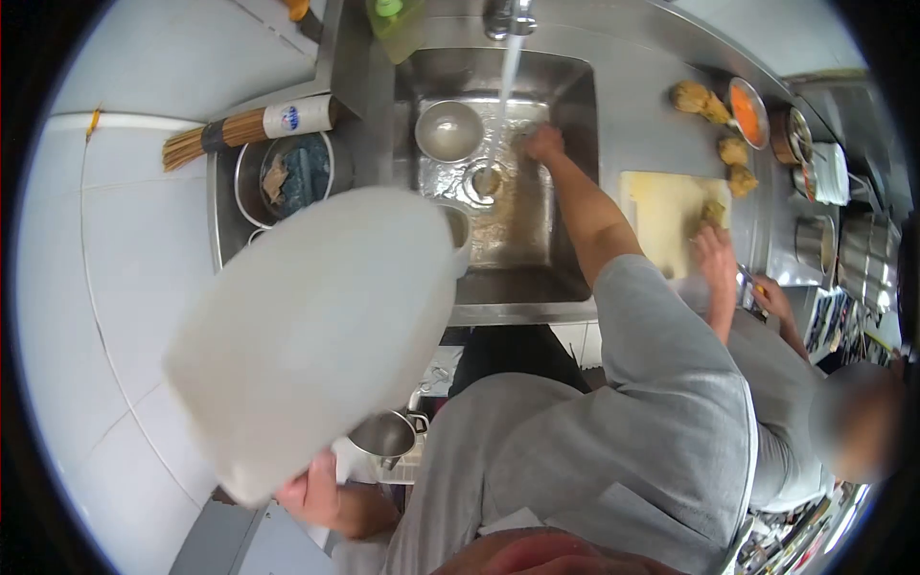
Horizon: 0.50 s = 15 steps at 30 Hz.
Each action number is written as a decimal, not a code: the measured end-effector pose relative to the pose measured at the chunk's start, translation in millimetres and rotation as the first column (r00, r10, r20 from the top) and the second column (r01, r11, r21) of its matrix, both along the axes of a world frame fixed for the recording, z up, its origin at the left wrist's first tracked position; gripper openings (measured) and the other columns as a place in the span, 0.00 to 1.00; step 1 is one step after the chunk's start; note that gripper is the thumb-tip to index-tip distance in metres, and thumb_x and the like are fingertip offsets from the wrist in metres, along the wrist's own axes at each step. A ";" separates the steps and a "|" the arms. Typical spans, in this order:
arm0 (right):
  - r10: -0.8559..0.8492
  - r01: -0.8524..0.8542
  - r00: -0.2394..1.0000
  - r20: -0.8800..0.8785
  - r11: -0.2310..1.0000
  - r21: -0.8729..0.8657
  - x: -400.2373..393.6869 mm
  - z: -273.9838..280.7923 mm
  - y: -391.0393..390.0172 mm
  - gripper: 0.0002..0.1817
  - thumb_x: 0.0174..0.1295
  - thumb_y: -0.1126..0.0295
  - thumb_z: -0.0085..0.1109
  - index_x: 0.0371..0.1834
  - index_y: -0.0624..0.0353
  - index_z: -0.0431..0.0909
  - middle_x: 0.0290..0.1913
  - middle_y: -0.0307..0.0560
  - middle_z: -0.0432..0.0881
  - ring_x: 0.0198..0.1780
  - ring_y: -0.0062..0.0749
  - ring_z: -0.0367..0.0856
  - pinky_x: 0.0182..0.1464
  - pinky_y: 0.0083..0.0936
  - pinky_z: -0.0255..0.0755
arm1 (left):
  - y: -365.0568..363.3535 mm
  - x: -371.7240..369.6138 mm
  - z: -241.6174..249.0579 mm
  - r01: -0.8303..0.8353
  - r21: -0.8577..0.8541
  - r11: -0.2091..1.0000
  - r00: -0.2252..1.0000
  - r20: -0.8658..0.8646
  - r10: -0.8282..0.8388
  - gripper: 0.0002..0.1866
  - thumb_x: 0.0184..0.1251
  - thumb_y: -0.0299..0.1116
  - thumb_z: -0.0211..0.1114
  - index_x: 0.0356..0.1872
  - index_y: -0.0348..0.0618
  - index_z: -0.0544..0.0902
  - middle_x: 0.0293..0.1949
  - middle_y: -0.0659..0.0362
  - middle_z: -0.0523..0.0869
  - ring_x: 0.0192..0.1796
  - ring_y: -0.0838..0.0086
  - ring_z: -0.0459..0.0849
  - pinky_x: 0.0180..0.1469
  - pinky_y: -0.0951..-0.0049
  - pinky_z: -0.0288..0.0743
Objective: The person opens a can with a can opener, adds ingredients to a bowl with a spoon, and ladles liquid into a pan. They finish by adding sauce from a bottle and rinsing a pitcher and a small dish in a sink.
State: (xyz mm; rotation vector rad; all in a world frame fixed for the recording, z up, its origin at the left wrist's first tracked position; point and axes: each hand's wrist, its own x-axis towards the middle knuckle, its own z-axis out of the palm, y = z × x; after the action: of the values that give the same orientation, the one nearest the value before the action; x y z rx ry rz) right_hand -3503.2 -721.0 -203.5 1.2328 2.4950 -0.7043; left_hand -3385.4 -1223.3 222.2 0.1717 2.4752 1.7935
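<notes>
My left hand (pixel 311 494) grips the lower edge of a large white cutting board (pixel 316 326), tilted up at the left and overlapping the sink's corner in this view. My right hand (pixel 544 144) reaches down into the steel sink (pixel 571 225), close to its right wall. Its fingers are curled; what they hold, if anything, is hidden. Beside it, water (pixel 511 77) runs from the tap (pixel 513 19) into the sink. A metal bowl (pixel 450 131) sits at the sink's left, and another light-coloured container (pixel 454 226) is partly covered by the cutting board.
To the right, another person's hand (pixel 715 257) steadies food on a yellowish cutting board (pixel 656 216); their other hand (pixel 771 299) holds a knife. Brown root pieces (pixel 700 100) and a bowl of orange food (pixel 747 113) lie behind. A stick bundle (pixel 240 129) rests at left over a pot (pixel 251 182).
</notes>
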 end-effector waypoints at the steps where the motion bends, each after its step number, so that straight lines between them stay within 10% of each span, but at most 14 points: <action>1: -0.128 0.130 0.991 -0.029 0.987 0.091 0.9 -68.7 6.5 0.25 0.60 0.57 0.65 0.51 0.68 0.84 0.61 0.61 0.80 0.68 0.53 0.74 0.70 0.40 0.68 | -30.2 8.2 -1.8 0.012 -0.100 0.995 0.993 -0.112 -0.023 0.13 0.64 0.21 0.61 0.48 0.24 0.79 0.40 0.42 0.87 0.36 0.59 0.87 0.43 0.58 0.83; 6: 0.583 -0.566 0.811 0.043 0.765 0.309 25.9 -49.7 -61.0 0.20 0.61 0.65 0.59 0.54 0.65 0.81 0.62 0.60 0.75 0.67 0.50 0.70 0.68 0.38 0.67 | -39.5 36.9 -7.9 -0.022 0.030 0.999 0.996 -0.089 0.025 0.16 0.71 0.28 0.63 0.53 0.25 0.76 0.36 0.40 0.87 0.36 0.57 0.87 0.44 0.58 0.81; 8: 0.542 -0.450 0.727 -0.421 0.840 0.304 45.0 -150.3 -81.5 0.16 0.61 0.64 0.59 0.47 0.63 0.85 0.54 0.62 0.81 0.62 0.52 0.76 0.64 0.41 0.71 | -31.9 37.1 -16.5 -0.035 0.133 0.991 0.998 -0.053 0.042 0.18 0.71 0.29 0.64 0.55 0.25 0.75 0.36 0.40 0.87 0.36 0.56 0.87 0.44 0.59 0.80; 10: 0.633 -0.660 0.724 -0.275 0.752 -0.007 40.6 -49.5 -103.2 0.15 0.60 0.64 0.61 0.46 0.59 0.86 0.48 0.63 0.84 0.56 0.55 0.81 0.60 0.44 0.75 | -54.4 46.8 -20.7 -0.034 0.057 0.998 0.999 -0.012 0.035 0.18 0.70 0.29 0.65 0.54 0.25 0.75 0.37 0.40 0.87 0.35 0.56 0.87 0.44 0.58 0.81; 11: 0.396 -0.456 0.797 -0.456 0.889 -0.024 43.9 -70.5 -105.0 0.13 0.57 0.62 0.65 0.41 0.56 0.86 0.46 0.62 0.85 0.52 0.55 0.84 0.57 0.46 0.77 | -57.4 50.5 -20.3 -0.051 0.030 0.998 0.999 -0.009 0.052 0.18 0.70 0.29 0.65 0.54 0.26 0.75 0.37 0.40 0.87 0.35 0.57 0.87 0.44 0.58 0.81; 15: 0.084 -0.083 0.991 -0.105 0.996 0.015 32.6 -32.7 -85.5 0.19 0.53 0.58 0.70 0.45 0.57 0.84 0.48 0.58 0.85 0.52 0.53 0.85 0.57 0.46 0.78 | -59.0 62.7 -18.2 -0.101 -0.057 0.993 0.994 -0.049 0.098 0.18 0.69 0.29 0.66 0.54 0.26 0.75 0.38 0.42 0.86 0.36 0.57 0.87 0.44 0.57 0.81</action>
State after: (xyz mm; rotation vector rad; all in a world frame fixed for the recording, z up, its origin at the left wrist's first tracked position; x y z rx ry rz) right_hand -3470.6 -806.5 -236.2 1.1140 2.6220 -0.7546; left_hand -3322.8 -1282.3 204.0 0.0883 2.6091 1.7694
